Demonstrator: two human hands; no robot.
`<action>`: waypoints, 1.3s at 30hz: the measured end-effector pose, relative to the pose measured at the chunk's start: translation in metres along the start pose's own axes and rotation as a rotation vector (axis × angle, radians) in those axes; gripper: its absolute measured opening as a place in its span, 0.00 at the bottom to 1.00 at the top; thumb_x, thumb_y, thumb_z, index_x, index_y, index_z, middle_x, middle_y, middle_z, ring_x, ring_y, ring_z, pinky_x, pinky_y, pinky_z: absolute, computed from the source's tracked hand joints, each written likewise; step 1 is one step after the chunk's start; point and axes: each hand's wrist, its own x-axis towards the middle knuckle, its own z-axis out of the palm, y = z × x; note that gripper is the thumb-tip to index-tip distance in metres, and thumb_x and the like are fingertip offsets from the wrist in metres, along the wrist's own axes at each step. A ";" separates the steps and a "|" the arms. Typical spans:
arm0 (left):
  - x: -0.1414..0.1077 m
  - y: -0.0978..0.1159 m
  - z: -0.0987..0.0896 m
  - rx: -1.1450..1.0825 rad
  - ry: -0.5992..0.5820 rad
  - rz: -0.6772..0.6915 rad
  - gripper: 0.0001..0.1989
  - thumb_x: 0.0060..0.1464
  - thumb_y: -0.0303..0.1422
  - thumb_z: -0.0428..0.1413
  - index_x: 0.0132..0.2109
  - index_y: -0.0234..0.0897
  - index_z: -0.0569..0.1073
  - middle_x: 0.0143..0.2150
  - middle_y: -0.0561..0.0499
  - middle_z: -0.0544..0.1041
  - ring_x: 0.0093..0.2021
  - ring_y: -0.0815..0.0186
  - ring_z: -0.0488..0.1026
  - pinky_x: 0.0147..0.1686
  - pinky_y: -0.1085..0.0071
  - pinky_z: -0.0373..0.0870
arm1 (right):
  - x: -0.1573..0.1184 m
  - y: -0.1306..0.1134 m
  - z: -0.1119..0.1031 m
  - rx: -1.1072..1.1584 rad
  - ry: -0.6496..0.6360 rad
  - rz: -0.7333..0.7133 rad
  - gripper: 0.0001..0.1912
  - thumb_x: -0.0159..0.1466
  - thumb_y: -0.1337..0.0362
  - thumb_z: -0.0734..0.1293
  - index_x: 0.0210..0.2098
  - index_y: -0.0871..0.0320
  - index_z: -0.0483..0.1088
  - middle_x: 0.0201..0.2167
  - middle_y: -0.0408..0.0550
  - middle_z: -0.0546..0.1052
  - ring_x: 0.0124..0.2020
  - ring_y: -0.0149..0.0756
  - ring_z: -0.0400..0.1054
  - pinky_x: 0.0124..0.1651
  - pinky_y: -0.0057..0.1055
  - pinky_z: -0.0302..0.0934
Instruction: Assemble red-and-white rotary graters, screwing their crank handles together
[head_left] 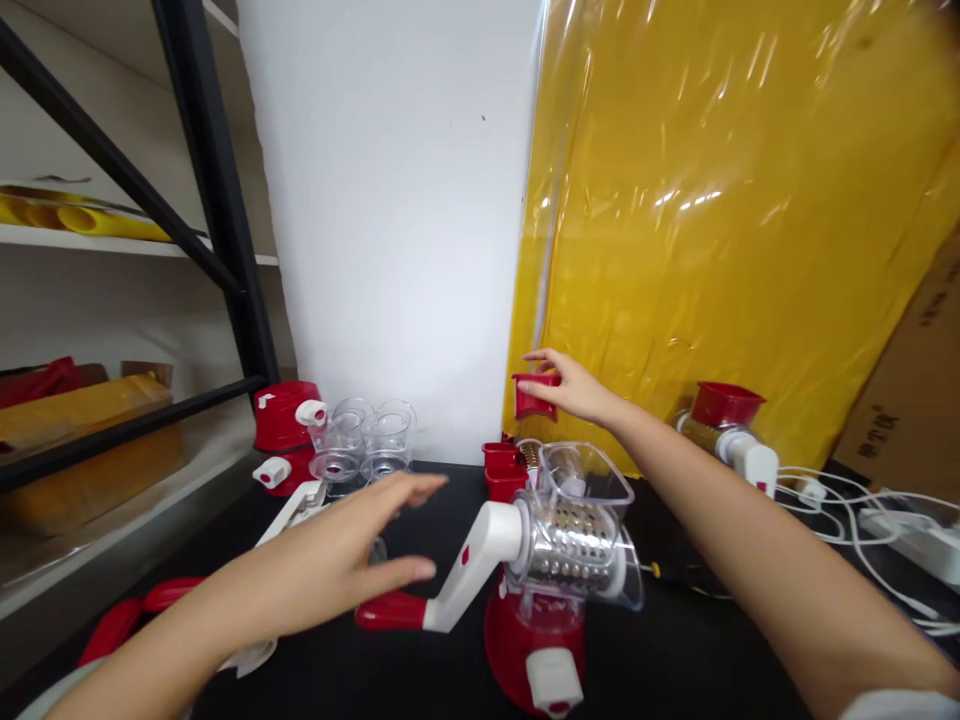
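Observation:
My right hand (564, 388) is raised in front of the yellow sheeting, its fingers closed round a red food pusher (536, 397). My left hand (367, 545) hovers with thumb and fingers apart and nothing between them. Just right of it is the white crank (476, 570) with a red grip, part of a rotary drum grater (574, 545). This grater stands upright on a red base (529, 640) with a white knob. A metal drum lies inside its clear housing, under a clear open hopper (589, 475). More red pushers (502, 472) lie behind it.
Red bases (285, 425) and clear housings (375, 435) stand at the back left, with white cranks (292, 510) nearby. Another grater (724, 430) with a red pusher is at the right, beside white cables (840, 510) and a power strip (911, 540). A black-framed shelf (217, 200) borders the left.

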 end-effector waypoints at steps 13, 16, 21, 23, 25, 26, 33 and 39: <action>0.074 0.132 0.023 -0.508 0.563 0.442 0.30 0.56 0.41 0.59 0.61 0.39 0.56 0.60 0.38 0.66 0.56 0.54 0.70 0.54 0.56 0.69 | -0.101 -0.134 -0.054 0.055 0.038 -0.271 0.24 0.65 0.50 0.64 0.59 0.48 0.67 0.57 0.48 0.73 0.56 0.43 0.69 0.58 0.46 0.63; 0.074 0.128 0.025 -0.653 0.407 0.488 0.28 0.58 0.41 0.57 0.59 0.39 0.53 0.58 0.38 0.67 0.53 0.56 0.72 0.49 0.59 0.72 | -0.119 -0.125 -0.059 0.168 0.022 -0.289 0.28 0.62 0.53 0.68 0.60 0.48 0.64 0.60 0.49 0.69 0.57 0.43 0.67 0.56 0.43 0.65; 0.072 0.107 0.014 -0.528 0.238 0.456 0.33 0.51 0.43 0.63 0.58 0.41 0.58 0.64 0.39 0.61 0.64 0.51 0.61 0.61 0.52 0.61 | -0.125 -0.099 -0.051 0.156 0.325 -0.324 0.28 0.57 0.55 0.73 0.55 0.49 0.68 0.56 0.50 0.72 0.57 0.45 0.66 0.58 0.44 0.64; 0.070 0.094 0.005 -0.408 0.169 0.421 0.37 0.48 0.44 0.64 0.61 0.43 0.59 0.66 0.40 0.60 0.66 0.50 0.58 0.63 0.52 0.57 | -0.124 -0.092 -0.050 0.165 0.388 -0.315 0.25 0.58 0.55 0.72 0.55 0.49 0.69 0.55 0.50 0.72 0.56 0.44 0.68 0.58 0.45 0.63; 0.066 0.083 -0.005 -0.288 0.061 0.354 0.40 0.46 0.46 0.65 0.63 0.44 0.59 0.66 0.42 0.61 0.66 0.50 0.59 0.62 0.53 0.58 | -0.124 -0.086 -0.053 0.186 0.351 -0.290 0.26 0.59 0.54 0.71 0.56 0.49 0.68 0.55 0.50 0.72 0.54 0.44 0.69 0.57 0.44 0.65; 0.063 0.078 -0.009 -0.221 0.009 0.314 0.41 0.45 0.47 0.64 0.64 0.45 0.59 0.66 0.42 0.62 0.65 0.50 0.60 0.62 0.53 0.58 | -0.125 -0.085 -0.055 0.191 0.303 -0.276 0.27 0.58 0.54 0.72 0.56 0.48 0.68 0.56 0.50 0.72 0.53 0.44 0.70 0.55 0.43 0.66; 0.064 0.074 -0.010 0.001 -0.166 0.236 0.40 0.46 0.50 0.63 0.63 0.45 0.61 0.60 0.47 0.72 0.59 0.54 0.69 0.56 0.63 0.63 | -0.130 -0.079 -0.062 0.115 -0.139 -0.171 0.32 0.56 0.56 0.74 0.59 0.49 0.65 0.57 0.50 0.71 0.53 0.44 0.70 0.53 0.40 0.69; 0.076 0.077 0.001 0.012 -0.295 0.298 0.32 0.48 0.47 0.63 0.58 0.43 0.66 0.53 0.47 0.77 0.51 0.56 0.74 0.49 0.66 0.66 | -0.134 -0.085 -0.070 -0.141 -0.318 -0.199 0.38 0.58 0.51 0.71 0.64 0.46 0.59 0.65 0.47 0.63 0.64 0.50 0.58 0.64 0.49 0.57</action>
